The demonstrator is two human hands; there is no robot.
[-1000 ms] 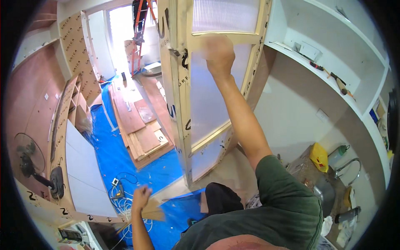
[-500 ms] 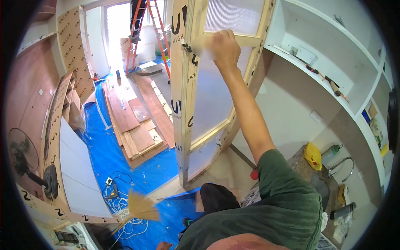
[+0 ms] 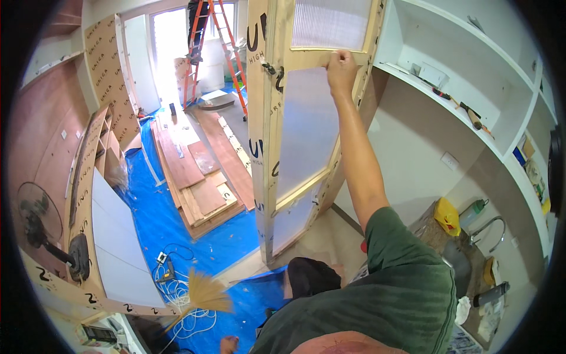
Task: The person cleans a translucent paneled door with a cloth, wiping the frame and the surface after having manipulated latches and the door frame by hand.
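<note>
Here, one wooden door (image 3: 302, 190) standing, long axis running upright; one pane (image 3: 330, 23) showing above curled fingers of right hand (image 3: 343, 72), two below; whether holding, cannot tell. Left hand (image 3: 229, 344): fingers unclear.

Right grip (image 3: 342, 69): fingers curled, positioned at the middle rail of the wooden-framed panel (image 3: 308, 59); contents hidden. Left grip (image 3: 229, 344): at the lower edge, near the straw broom (image 3: 206, 293). Stacked boards (image 3: 206, 197) lie on blue sheeting (image 3: 236, 231).

What is probably a window (image 3: 167, 53) glows white, upper left; blue sheeting (image 3: 236, 236) partly covers the floor (image 3: 315, 241), lower left; white shelves (image 3: 477, 65) line the upper right.
</note>
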